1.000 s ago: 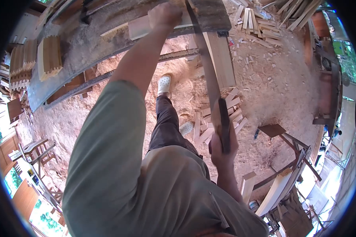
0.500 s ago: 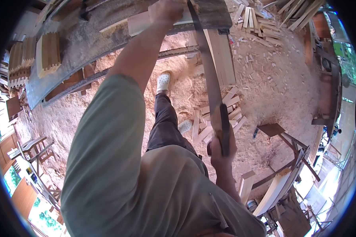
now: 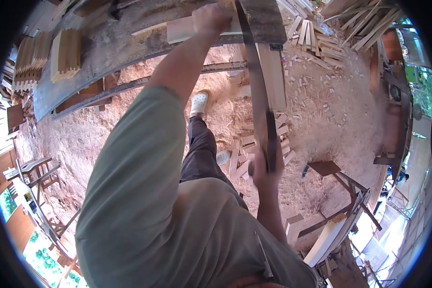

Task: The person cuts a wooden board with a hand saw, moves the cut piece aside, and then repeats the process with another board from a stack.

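Right hand [image 3: 265, 169] wrapped tight on the handsaw [image 3: 255, 72] handle, near side; left hand [image 3: 211, 19] pressing the pale plank [image 3: 187, 29] on the far workbench [image 3: 105, 53]. Fingers sit just beside the blade, so a jumping saw could nick them

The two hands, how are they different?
The left hand reaches far out and presses a pale wooden board onto the workbench; the right hand stays near the body, gripping the dark handle of a long handsaw. Both are bare.
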Action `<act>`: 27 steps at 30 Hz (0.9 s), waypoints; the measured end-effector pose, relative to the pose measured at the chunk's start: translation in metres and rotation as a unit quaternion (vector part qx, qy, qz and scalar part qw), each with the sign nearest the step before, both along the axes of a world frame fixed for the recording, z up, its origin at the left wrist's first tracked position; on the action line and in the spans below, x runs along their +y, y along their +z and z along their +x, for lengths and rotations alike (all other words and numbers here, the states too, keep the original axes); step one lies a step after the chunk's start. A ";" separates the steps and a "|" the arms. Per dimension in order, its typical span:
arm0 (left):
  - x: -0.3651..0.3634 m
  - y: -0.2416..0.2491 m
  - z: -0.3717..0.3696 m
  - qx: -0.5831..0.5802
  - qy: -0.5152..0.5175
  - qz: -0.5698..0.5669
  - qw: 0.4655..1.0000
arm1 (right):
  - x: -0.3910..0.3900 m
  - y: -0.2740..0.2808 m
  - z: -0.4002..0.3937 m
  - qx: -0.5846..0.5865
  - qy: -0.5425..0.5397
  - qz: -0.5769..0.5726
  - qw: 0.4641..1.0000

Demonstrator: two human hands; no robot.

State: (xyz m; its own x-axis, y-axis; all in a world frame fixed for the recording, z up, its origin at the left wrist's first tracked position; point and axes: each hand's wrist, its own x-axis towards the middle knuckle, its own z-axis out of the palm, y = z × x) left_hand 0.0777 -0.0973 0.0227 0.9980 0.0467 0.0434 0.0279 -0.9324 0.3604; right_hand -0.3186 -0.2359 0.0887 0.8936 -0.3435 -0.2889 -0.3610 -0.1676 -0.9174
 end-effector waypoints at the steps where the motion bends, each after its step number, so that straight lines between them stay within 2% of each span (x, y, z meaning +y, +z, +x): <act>1: 0.002 -0.002 -0.001 -0.007 -0.006 -0.002 1.000 | -0.005 0.001 -0.027 0.001 0.005 -0.007 1.000; 4: 0.002 -0.010 0.008 -0.043 -0.007 -0.021 0.999 | -0.007 0.017 -0.031 -0.013 0.041 -0.020 0.999; 5: 0.003 -0.010 0.007 -0.043 -0.008 -0.021 0.999 | -0.008 -0.010 -0.010 -0.062 0.017 -0.018 0.998; 6: 0.002 -0.007 0.006 -0.041 -0.024 -0.011 0.999 | -0.006 -0.015 0.040 -0.021 0.015 -0.020 0.999; 7: 0.002 -0.004 0.005 -0.041 -0.039 -0.001 0.998 | 0.003 -0.013 0.095 -0.083 0.030 -0.084 0.992; 8: 0.002 -0.005 -0.002 -0.038 -0.040 -0.001 0.998 | 0.005 -0.014 0.139 -0.091 0.061 -0.102 0.989; 10: 0.004 0.002 0.000 -0.048 -0.027 -0.002 0.998 | 0.011 -0.006 0.192 -0.112 0.082 -0.053 0.989; 13: 0.001 0.006 -0.004 -0.008 0.010 0.001 1.000 | 0.006 -0.030 0.160 -0.163 0.053 -0.105 0.979; 17: 0.001 0.001 -0.002 -0.008 0.016 0.018 1.000 | 0.002 -0.021 -0.005 -0.023 0.010 -0.031 0.999; 18: 0.001 0.006 -0.006 -0.006 0.007 0.002 1.000 | 0.000 -0.013 -0.040 -0.010 0.014 -0.051 0.999; 21: 0.005 0.004 -0.004 -0.006 0.003 -0.010 1.000 | -0.001 0.008 -0.060 -0.042 0.027 -0.053 0.997; 24: 0.004 0.006 -0.004 -0.009 -0.009 -0.022 1.000 | 0.000 -0.030 0.070 -0.072 0.038 -0.064 0.995; 25: 0.003 0.005 -0.005 -0.009 -0.003 -0.019 1.000 | 0.003 -0.043 0.127 -0.144 0.074 -0.119 0.980; 26: 0.001 0.006 -0.005 -0.011 0.001 -0.015 1.000 | 0.015 -0.019 0.169 -0.156 0.074 -0.099 0.980; 27: 0.003 0.011 -0.001 -0.020 0.002 -0.014 1.000 | 0.014 -0.025 0.196 -0.178 0.068 -0.072 0.979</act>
State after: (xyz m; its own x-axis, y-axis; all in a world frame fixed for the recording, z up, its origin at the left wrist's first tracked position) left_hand 0.0768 -0.0947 0.0340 0.9951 0.0533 0.0828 0.0172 -0.9221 0.3866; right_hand -0.1222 -0.2224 0.0641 0.9692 -0.2283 0.0925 0.0129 -0.3281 -0.9446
